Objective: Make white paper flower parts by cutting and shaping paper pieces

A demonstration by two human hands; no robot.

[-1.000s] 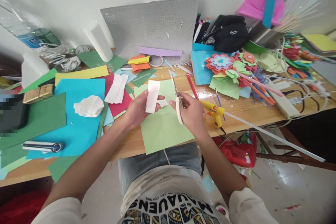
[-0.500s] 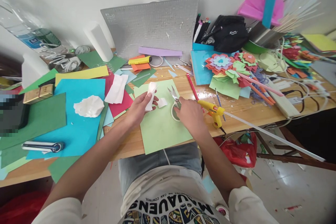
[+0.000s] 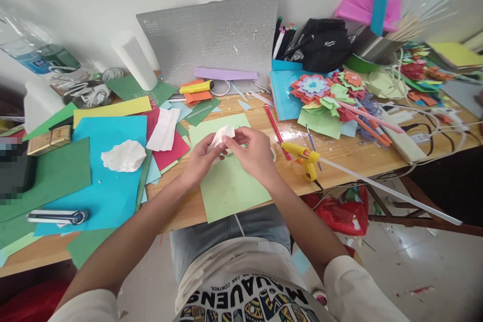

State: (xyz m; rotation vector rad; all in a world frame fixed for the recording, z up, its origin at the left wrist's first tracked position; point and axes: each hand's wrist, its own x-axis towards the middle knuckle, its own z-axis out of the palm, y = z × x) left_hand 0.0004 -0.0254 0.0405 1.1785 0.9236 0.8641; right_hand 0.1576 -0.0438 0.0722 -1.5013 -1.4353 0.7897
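Note:
A small folded piece of white paper (image 3: 225, 134) is held between both hands, above a light green sheet (image 3: 234, 193). My left hand (image 3: 202, 160) pinches it from the left. From the right, my right hand (image 3: 253, 155) has its thumb and fingers closed on the same piece. Of the scissors (image 3: 273, 155), only a bit of pale handle shows beside my right hand; the blades are hidden. To the left lie a creased white paper strip (image 3: 163, 130) on red paper and a crumpled white piece (image 3: 124, 156) on a blue sheet (image 3: 113, 196).
A yellow glue gun (image 3: 307, 158) with a long glue stick lies on the right, near a red pen (image 3: 275, 128) and paper flowers (image 3: 313, 88). A stapler (image 3: 58, 216) rests at the left. A grey cutting mat (image 3: 211, 40) leans on the wall behind a yellow cutter (image 3: 196, 87).
My right hand has let go of the scissors and moved left to grip the white paper. The paper has tilted in my left hand. The whole view has shifted slightly.

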